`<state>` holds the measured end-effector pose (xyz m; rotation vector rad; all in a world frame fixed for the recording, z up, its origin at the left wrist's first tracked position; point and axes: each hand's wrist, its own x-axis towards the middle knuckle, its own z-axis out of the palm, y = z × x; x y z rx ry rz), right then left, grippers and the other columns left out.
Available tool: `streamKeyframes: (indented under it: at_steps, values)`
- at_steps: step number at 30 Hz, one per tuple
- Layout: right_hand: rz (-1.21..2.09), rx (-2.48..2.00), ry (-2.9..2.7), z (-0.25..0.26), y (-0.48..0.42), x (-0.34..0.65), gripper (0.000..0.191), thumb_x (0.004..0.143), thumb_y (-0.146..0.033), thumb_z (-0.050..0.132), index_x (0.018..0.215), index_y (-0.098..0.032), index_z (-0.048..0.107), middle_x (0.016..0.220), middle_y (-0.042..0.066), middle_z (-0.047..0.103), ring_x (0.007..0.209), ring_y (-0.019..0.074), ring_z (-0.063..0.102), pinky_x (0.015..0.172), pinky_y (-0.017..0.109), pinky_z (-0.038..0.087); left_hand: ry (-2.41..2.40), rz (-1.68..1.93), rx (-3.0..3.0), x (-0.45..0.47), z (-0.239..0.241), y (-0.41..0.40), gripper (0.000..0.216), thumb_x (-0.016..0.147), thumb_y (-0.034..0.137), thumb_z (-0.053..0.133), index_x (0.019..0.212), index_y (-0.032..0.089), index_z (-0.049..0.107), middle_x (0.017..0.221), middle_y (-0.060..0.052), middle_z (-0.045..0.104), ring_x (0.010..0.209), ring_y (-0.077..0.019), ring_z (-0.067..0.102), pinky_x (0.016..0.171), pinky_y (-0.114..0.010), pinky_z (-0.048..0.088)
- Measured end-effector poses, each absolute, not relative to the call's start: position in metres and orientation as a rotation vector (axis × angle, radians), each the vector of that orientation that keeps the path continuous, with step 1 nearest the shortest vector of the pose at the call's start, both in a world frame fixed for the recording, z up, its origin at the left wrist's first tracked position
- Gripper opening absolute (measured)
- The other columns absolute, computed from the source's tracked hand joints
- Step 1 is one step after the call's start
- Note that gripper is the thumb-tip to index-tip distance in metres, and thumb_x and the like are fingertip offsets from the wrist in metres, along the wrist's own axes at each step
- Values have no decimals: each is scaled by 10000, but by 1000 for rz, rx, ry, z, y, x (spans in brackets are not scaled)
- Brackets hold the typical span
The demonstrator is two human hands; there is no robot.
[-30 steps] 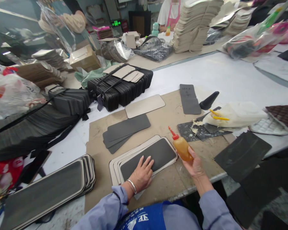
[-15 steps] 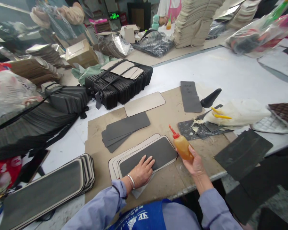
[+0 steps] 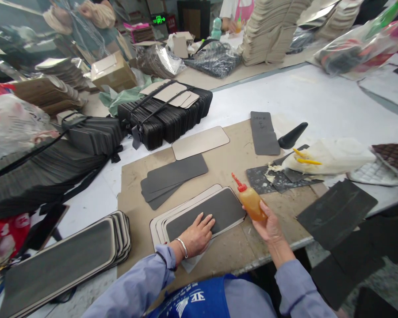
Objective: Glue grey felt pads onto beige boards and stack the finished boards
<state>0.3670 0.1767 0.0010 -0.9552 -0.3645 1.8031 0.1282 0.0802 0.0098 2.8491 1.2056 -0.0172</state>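
Note:
My left hand (image 3: 197, 234) lies flat, fingers stretched out, on a dark grey rounded rectangular panel (image 3: 215, 207). That panel rests on a fanned stack of pale, dark-edged boards (image 3: 157, 223). In my right hand (image 3: 268, 225) is a squeeze bottle (image 3: 254, 204) of amber liquid, held tilted with its red nozzle up and to the left, just right of the stack. Beyond the stack lie several loose grey panels (image 3: 175, 176) and one pale board (image 3: 200, 142). Under all of these is a brown cardboard sheet (image 3: 228, 251).
On the left are a pile of finished-looking dark panels (image 3: 63, 265) and strapped black bundles (image 3: 166, 117). To the right lie a glue-spattered dark sheet (image 3: 262, 179), a whitish bag (image 3: 328, 157) with yellow sticks, and a black tool (image 3: 293, 135). Two other people stand across the table.
My left hand has shifted very slightly right on the grey panel. The bottle in my right hand has moved a touch to the left.

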Motion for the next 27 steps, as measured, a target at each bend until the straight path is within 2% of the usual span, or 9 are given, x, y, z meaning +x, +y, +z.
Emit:
streamKeyframes:
  at_steps: [6, 10, 12, 16, 20, 22, 27]
  values:
    - [1833, -952, -318, 0, 178, 369, 251, 681, -305, 668, 916, -215, 653, 911, -7, 693, 810, 164, 636, 745, 284, 535, 1288, 166, 2678, 130, 13, 80, 202, 810, 281, 459, 872, 138, 588, 1218, -134, 551, 1233, -273, 403, 1048, -499, 285]
    - [1816, -968, -206, -5, 180, 371, 296, 640, -284, 681, 918, -188, 647, 904, 15, 695, 829, 188, 639, 752, 329, 545, 1467, 251, 2499, 139, 11, 80, 284, 873, 275, 396, 1099, 166, 528, 1147, -93, 591, 1175, -210, 461, 1040, -464, 298]
    - [1805, -971, -175, -9, 180, 372, 318, 622, -291, 686, 920, -185, 643, 896, 24, 696, 829, 198, 641, 746, 344, 549, 1548, 233, 2443, 143, 7, 79, 363, 873, 319, 414, 1208, 188, 465, 1194, -102, 557, 1177, -225, 453, 1034, -485, 292]
    - [1780, -982, -184, -16, 180, 376, 343, 616, -333, 675, 929, -198, 632, 886, 18, 693, 835, 206, 636, 761, 374, 541, 1553, 189, 2444, 148, 0, 75, 503, 860, 393, 443, 1311, 188, 357, 1368, -132, 392, 1271, -281, 333, 1047, -519, 259]
    - [1759, -1033, -224, -14, 182, 375, 357, 607, -367, 659, 918, -197, 625, 879, 21, 678, 822, 215, 623, 769, 418, 526, 1586, 295, 2430, 144, 4, 64, 505, 855, 429, 445, 1290, 179, 387, 1371, -143, 379, 1289, -284, 305, 1058, -488, 275]
    - [1747, -1036, -235, -9, 181, 376, 336, 602, -380, 657, 890, -209, 622, 870, 18, 666, 793, 209, 615, 752, 428, 521, 1793, 468, 2315, 140, 7, 49, 450, 858, 374, 454, 1262, 181, 417, 1347, -140, 400, 1280, -270, 323, 1049, -457, 313]
    - [1678, -1038, -299, 3, 173, 387, 337, 621, -422, 663, 920, -275, 616, 904, -10, 632, 748, 169, 586, 551, 303, 492, 2544, 992, 1430, 120, 0, 5, 350, 837, 226, 472, 1184, 179, 456, 1189, -130, 485, 1141, -244, 457, 978, -453, 402]
